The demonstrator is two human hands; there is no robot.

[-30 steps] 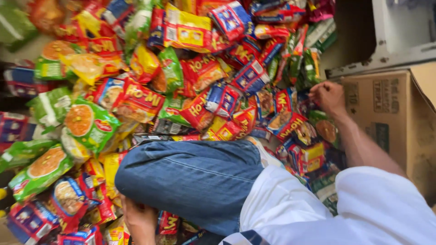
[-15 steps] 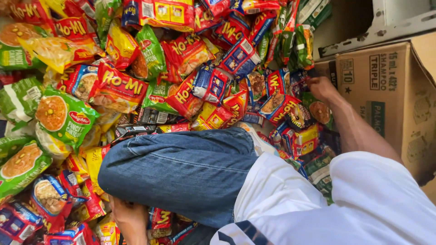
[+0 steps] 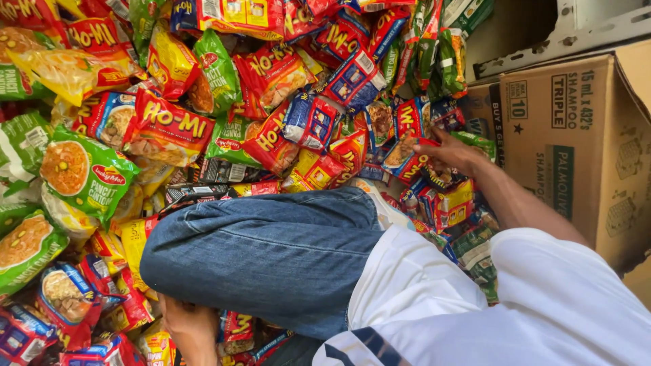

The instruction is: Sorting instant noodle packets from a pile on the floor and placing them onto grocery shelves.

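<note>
Right hand (image 3: pixel 453 152): fingers closed on a red noodle packet (image 3: pixel 415 163) in the heap.
Left hand (image 3: pixel 188 325): under the denim knee (image 3: pixel 264 251), grip hidden.

Bright, even daylight — sharp focus, faint glare.
</note>
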